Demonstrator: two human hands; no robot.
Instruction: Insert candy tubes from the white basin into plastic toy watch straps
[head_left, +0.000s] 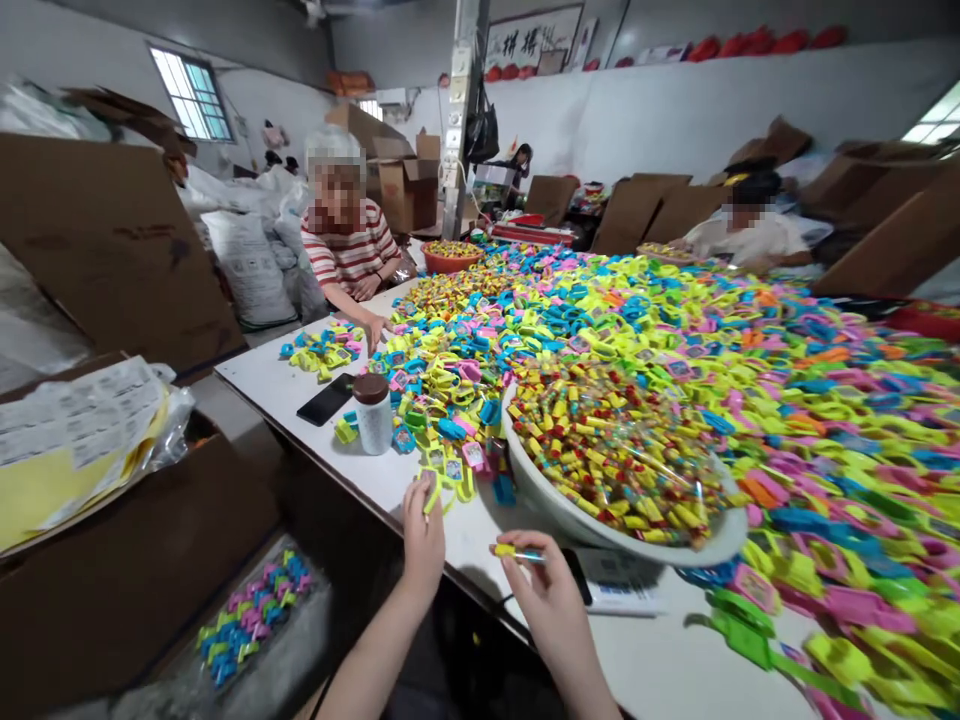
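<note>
Workshop walls [712, 110] and stacked cardboard take up the background, and below them a big white counter [262, 370] runs out ahead of both grips. Most of it, ahead and off to the right of the right grip, is buried under a huge heap of bright plastic toy watches [787, 400]. Past the left grip, someone in a striped shirt [349, 245] has an arm over the counter. Next size down is the pale basin [731, 535] full of little yellow-and-red tubes [615, 450], just beyond the right grip. Now the hands: the left grip [424, 540] is curled up at the counter edge against a yellow-green strap [431, 497], though honestly I can't tell if it's pinching it or just touching. A jar with a brown lid [373, 425] stands farther out and a bit left of that grip. Right grip [551, 600] is pinching a single tube [517, 553] in its fingertips. That's the bit that matters imo: the tube lies nearly crosswise, yellow end sticking out toward the left grip, so the strap is off to its left and slightly farther out, with the left hand way nearer to it.
</note>
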